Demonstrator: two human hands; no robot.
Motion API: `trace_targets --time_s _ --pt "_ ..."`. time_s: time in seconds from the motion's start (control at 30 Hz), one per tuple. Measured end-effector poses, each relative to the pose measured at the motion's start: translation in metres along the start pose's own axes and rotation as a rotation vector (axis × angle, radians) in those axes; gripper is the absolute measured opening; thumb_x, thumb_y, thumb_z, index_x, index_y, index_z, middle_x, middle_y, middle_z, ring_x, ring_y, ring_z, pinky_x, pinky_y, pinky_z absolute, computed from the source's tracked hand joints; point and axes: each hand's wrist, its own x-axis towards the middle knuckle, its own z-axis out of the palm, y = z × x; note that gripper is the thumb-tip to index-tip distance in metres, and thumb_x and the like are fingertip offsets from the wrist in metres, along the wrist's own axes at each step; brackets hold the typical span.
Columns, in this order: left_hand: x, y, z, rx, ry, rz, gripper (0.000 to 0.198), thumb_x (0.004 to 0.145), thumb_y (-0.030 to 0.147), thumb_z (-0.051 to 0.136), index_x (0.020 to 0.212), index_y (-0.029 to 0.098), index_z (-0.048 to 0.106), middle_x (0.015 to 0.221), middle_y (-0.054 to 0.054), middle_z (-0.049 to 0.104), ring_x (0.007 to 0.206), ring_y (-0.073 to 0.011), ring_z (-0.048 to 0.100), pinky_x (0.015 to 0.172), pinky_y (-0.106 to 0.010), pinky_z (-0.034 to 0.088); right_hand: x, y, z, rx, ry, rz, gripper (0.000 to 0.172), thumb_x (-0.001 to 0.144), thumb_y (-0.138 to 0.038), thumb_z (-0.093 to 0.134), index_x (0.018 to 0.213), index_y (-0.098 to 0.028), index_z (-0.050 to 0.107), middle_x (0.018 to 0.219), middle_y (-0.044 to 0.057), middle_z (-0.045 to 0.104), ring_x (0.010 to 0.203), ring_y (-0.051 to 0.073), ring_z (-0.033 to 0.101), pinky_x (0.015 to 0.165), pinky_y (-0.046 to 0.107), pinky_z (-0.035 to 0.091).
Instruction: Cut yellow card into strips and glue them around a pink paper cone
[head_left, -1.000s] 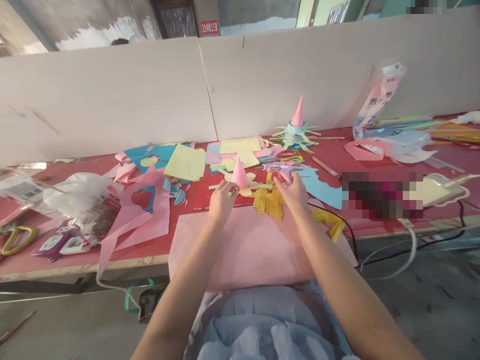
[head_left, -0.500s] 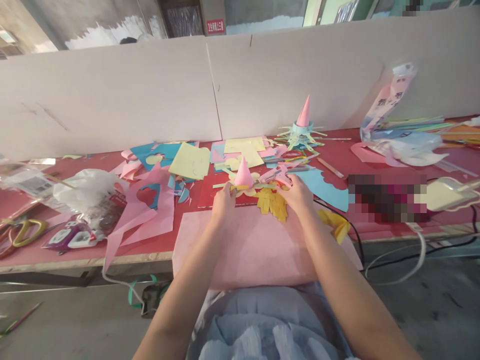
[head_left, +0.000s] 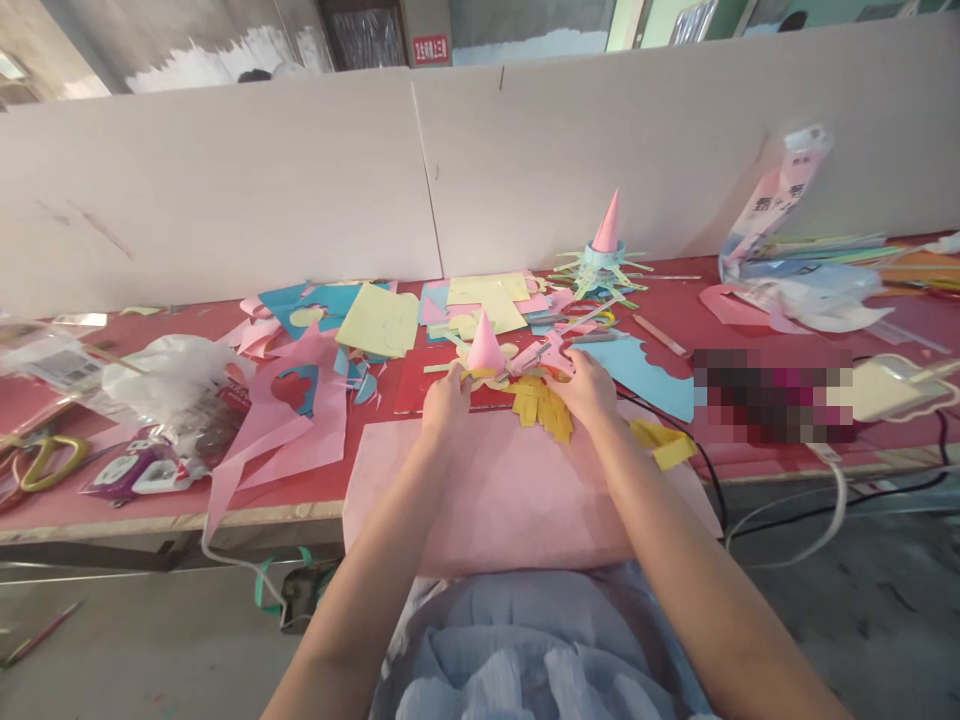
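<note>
My left hand [head_left: 448, 402] is closed on the near left edge of a paper craft, a pink paper cone [head_left: 486, 346] standing upright on a pale yellow petalled base [head_left: 501, 380] with thin strips. In my right hand [head_left: 590, 388] is a pink glue gun [head_left: 551, 352], its nozzle pointing left at the cone's base; whether the tip touches the paper is too small to tell. Yellow fringed paper [head_left: 543, 408] lies just below the gun, beside the base. Part of a red board [head_left: 410, 385] shows underneath the craft.
A finished-looking pink cone on blue-green strips [head_left: 606, 245] stands at the back. Paper scraps [head_left: 381, 320] and a plastic bag [head_left: 176, 385] lie left, with yellow-handled scissors [head_left: 54, 462]. Blue paper [head_left: 649, 375] and a black cable [head_left: 712, 480] lie right. A white partition [head_left: 262, 190] rises behind.
The glue gun has shifted slightly left and its nozzle sits closer to the cone's base. My left hand keeps its hold. The yellow paper by my right forearm has changed shape a little.
</note>
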Motion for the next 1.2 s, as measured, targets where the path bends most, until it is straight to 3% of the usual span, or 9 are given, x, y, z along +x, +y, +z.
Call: trace_targets --time_s 0.4,0.67,1.2 --pt "-0.005 0.009 -0.008 -0.085 0.073 0.016 0.014 0.084 0.028 0.043 0.086 0.021 0.056 0.070 -0.004 0.062 0.062 -0.0177 0.057 0.053 -0.023 0.035 0.000 0.001 0.004 0.000 0.024 -0.049 0.032 0.072 -0.033 0.061 0.101 -0.020 0.055 0.096 0.009 0.063 0.082 0.024 0.057 0.069 0.032 0.040" --pt "-0.011 0.017 -0.012 -0.271 0.180 0.137 0.022 0.081 0.020 0.045 0.099 0.023 0.058 0.100 -0.004 0.064 0.082 -0.0155 0.059 0.069 -0.024 0.043 0.001 0.002 0.004 0.005 0.019 -0.037 0.035 0.073 -0.036 0.061 0.102 -0.020 0.056 0.095 0.008 0.063 0.082 0.023 0.057 0.070 0.031 0.039" --pt "-0.012 0.018 -0.011 -0.286 0.194 0.172 0.021 0.081 0.020 0.046 0.099 0.023 0.058 0.101 -0.004 0.063 0.079 -0.0145 0.061 0.068 -0.024 0.046 0.000 0.002 0.004 0.007 0.050 -0.064 0.032 0.076 -0.036 0.060 0.102 -0.020 0.055 0.097 0.008 0.063 0.085 0.024 0.056 0.073 0.033 0.037"
